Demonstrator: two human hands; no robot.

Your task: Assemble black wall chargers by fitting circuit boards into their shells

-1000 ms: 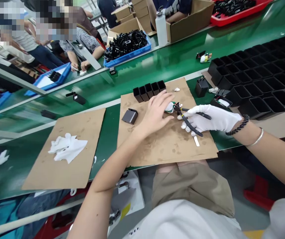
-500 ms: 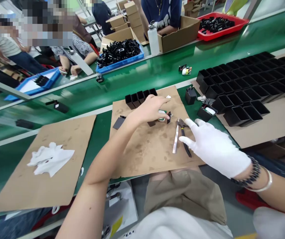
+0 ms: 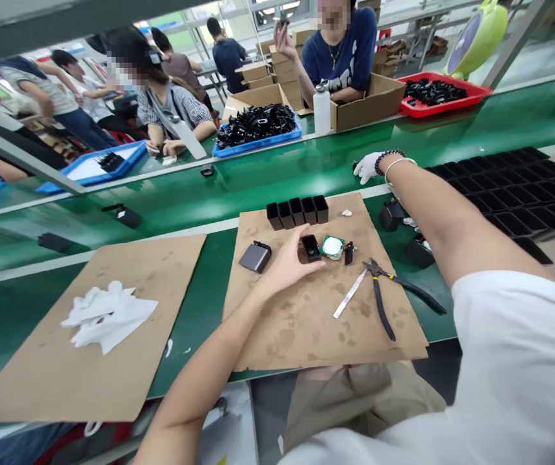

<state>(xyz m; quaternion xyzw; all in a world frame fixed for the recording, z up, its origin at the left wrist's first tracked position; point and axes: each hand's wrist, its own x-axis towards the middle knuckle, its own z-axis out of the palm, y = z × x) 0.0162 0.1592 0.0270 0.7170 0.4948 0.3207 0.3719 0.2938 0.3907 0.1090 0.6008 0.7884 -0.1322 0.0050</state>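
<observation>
Casing of black plastic (image 3: 311, 247) on brown cardboard mat (image 3: 306, 336), pinched between thumb and fingers of bare left hand (image 3: 284, 261); green-and-white circuit board (image 3: 332, 246) just beside. White-gloved right hand (image 3: 367, 166) well apart on green conveyor belt (image 3: 258, 181), grip unclear.

Single head-worn camera looks forward and down, close over the cardboard mat (image 3: 306, 329), toward the green conveyor (image 3: 268, 181) beyond.

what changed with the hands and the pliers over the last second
The gloved right hand let go of the pliers, which now lie on the cardboard sheet, and reached away to the green belt. The left hand stayed on the sheet, by the small black housing and the white part.
</observation>
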